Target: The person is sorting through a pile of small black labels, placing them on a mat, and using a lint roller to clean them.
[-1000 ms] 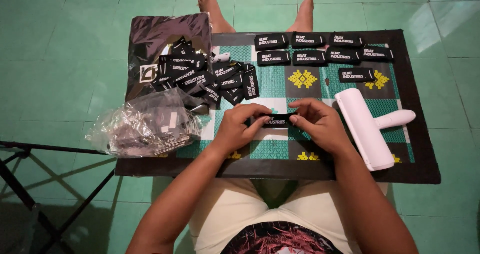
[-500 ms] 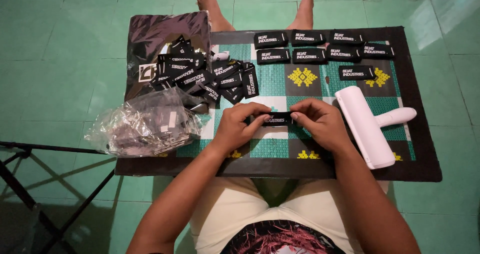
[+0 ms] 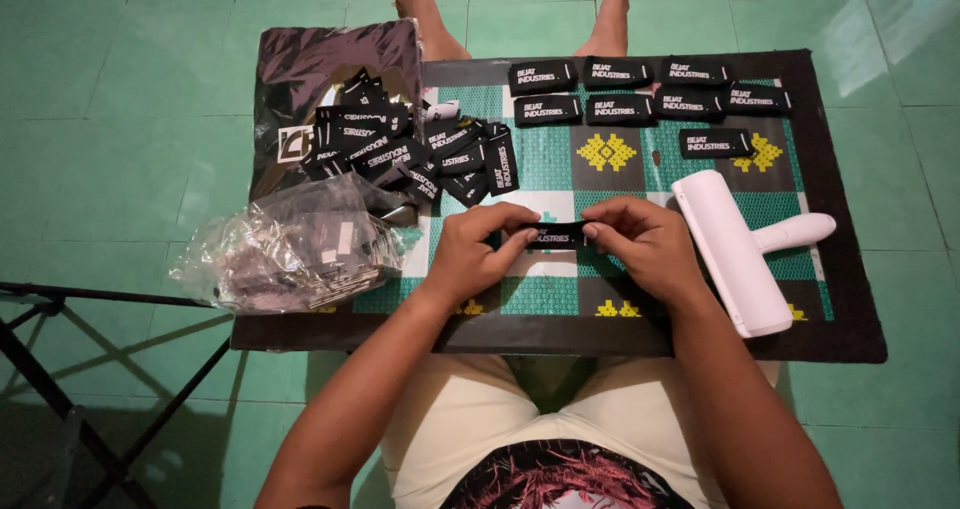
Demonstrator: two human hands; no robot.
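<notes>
a small black fabric label [image 3: 556,235] is pinched at both ends, the left hand [image 3: 478,252] closed on its left end with thumb and fingertips together, the right hand [image 3: 640,244] closed the same way on its right end. the label is held flat and stretched between them, just above the patterned green mat [image 3: 640,169] that covers the low board in front of the person.

just right of the grip lies a white lint roller [image 3: 735,252], its handle sticking out to the right, near the right hand but not touching it. beyond the grip, toward the person's bare feet [image 3: 420,9], black labels lie flat in rows [image 3: 640,94], with one more set apart to the right of them. beyond and to the left of the grip sits a loose heap of the same black labels [image 3: 420,154], spilling partly over a dark glossy bag [image 3: 320,79] that lies at the mat's far left corner. directly left of the left hand is a crumpled bunch of clear plastic wrappers [image 3: 290,244], close beside the wrist. all of this rests on a green tiled floor [image 3: 120,119], and a black metal stand [image 3: 60,349] shows at the lower left, well apart from the grip.
</notes>
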